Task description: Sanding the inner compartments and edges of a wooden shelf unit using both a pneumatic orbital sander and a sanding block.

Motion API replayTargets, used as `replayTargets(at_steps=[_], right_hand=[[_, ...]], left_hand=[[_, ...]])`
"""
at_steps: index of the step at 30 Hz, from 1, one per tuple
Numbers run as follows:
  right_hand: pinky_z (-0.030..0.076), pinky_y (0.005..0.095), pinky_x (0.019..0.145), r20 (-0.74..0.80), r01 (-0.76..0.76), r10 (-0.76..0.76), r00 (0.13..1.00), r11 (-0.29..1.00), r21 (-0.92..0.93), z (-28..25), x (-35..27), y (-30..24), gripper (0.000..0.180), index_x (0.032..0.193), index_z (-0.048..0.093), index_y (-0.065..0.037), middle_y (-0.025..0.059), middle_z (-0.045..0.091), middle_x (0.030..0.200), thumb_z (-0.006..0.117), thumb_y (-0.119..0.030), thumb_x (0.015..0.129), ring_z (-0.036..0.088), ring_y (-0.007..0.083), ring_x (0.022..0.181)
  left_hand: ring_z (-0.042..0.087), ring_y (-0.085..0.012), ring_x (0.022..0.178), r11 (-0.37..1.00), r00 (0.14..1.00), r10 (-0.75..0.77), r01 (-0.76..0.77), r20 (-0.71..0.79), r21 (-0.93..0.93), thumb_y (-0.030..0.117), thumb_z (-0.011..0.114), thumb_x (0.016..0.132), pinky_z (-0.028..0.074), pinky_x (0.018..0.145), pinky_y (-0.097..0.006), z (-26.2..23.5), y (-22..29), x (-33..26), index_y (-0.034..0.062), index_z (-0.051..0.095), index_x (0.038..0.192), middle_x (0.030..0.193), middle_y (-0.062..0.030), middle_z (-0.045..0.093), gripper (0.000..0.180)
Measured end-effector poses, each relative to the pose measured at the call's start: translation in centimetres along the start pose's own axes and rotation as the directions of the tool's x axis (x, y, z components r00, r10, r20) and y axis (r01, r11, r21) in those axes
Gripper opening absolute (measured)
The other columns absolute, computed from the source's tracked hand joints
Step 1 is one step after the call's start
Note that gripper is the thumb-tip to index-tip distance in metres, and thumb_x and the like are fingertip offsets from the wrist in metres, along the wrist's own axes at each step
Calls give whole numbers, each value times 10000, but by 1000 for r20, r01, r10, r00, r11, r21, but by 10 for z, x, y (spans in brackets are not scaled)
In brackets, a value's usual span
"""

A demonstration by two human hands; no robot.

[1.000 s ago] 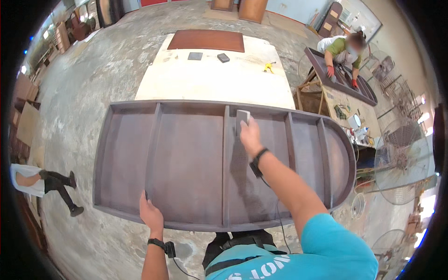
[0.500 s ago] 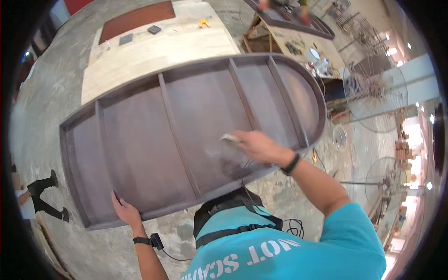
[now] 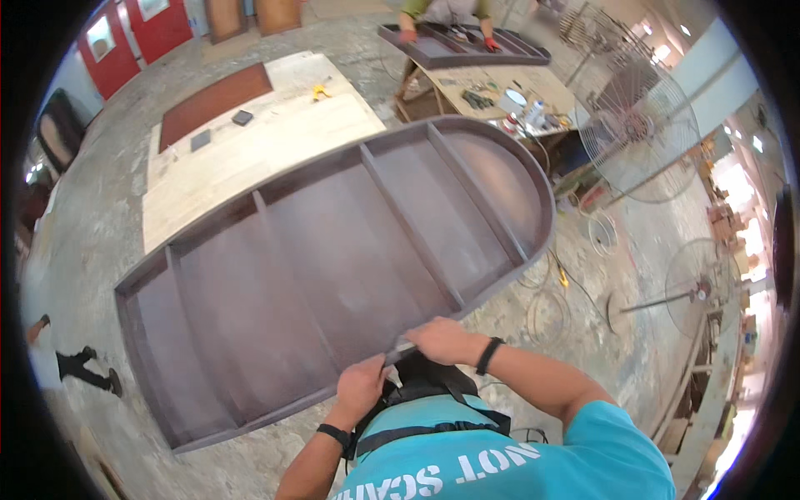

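Observation:
A long dark-brown wooden shelf unit point(image 3: 308, 242) with a rounded far-right end and several cross dividers lies before me, open side up. At its near edge my right hand point(image 3: 446, 340) is closed on a small pale pad point(image 3: 403, 348), whose exact kind I cannot make out. My left hand point(image 3: 361, 388) is close beside it at the same edge, fingers curled in. Something dark shows at its fingertips, and what it grips is partly hidden.
Beyond the shelf unit stands a pale board-topped table point(image 3: 275, 142) with a red-brown panel point(image 3: 212, 104) and a yellow tool point(image 3: 320, 92). Far right, a red-gloved person works at another table point(image 3: 458, 83). Large fans point(image 3: 637, 125) and cables point(image 3: 575, 279) are at right; another person point(image 3: 83, 371) is at left.
My right hand has come back from the shelf unit's inside panel to its near edge, pad still held. My left hand has moved right to meet it. The view has shifted.

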State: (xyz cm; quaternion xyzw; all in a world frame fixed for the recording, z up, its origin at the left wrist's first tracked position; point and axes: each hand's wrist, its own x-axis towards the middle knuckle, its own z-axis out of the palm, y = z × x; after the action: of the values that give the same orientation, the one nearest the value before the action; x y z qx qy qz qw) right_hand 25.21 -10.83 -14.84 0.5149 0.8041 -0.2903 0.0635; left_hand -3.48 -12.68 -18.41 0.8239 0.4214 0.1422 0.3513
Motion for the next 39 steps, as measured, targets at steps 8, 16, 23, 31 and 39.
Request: replayTargets(at_steps=[8,16,23,31,39], right_hand=[[582,628,889,-355,-147,188,916,979,138,-182,32,118,237,1220,685,-50,270,780,1041,656,-219,1058,743,516,1023],[617,554,923,-428,125,-258,866,941,-314,-299,285,109,637,1560,486,8,254,707,1306,724,-285,1047,743,460,1108],[616,535,1008,-127,471,-554,823,790,-391,-266,490,58,727,1596,556,-36,238,711,1402,773,-409,1012,750,409,1229],[614,503,919,-140,596,-728,671,642,-483,-243,517,100,607,1570,595,-85,188,702,1258,718,-317,1023,734,394,1166],[622,546,927,14,464,-519,855,751,-471,-316,448,220,636,1558,575,-110,217,693,1331,740,-462,1055,760,450,1119]], left_hand=[[818,-358,948,996,977,-9,-10,-214,-89,300,852,998,651,822,-450,-2,2,7,119,845,1220,1073,-116,854,287],[324,-486,1673,748,528,-580,647,-621,-148,332,853,987,274,1354,-591,-4,2,43,-38,431,1693,1793,-307,374,901],[377,-501,1643,531,362,-736,832,-572,-157,371,817,1015,285,1360,-584,-6,10,77,-70,414,1703,1748,-322,442,912],[358,-480,1663,440,290,-772,886,-565,-147,366,725,1099,270,1365,-583,13,6,66,-40,343,1759,1789,-294,401,864],[402,-487,1626,454,320,-771,883,-551,-122,365,711,1113,296,1350,-574,12,-4,83,-52,368,1735,1754,-292,447,824]])
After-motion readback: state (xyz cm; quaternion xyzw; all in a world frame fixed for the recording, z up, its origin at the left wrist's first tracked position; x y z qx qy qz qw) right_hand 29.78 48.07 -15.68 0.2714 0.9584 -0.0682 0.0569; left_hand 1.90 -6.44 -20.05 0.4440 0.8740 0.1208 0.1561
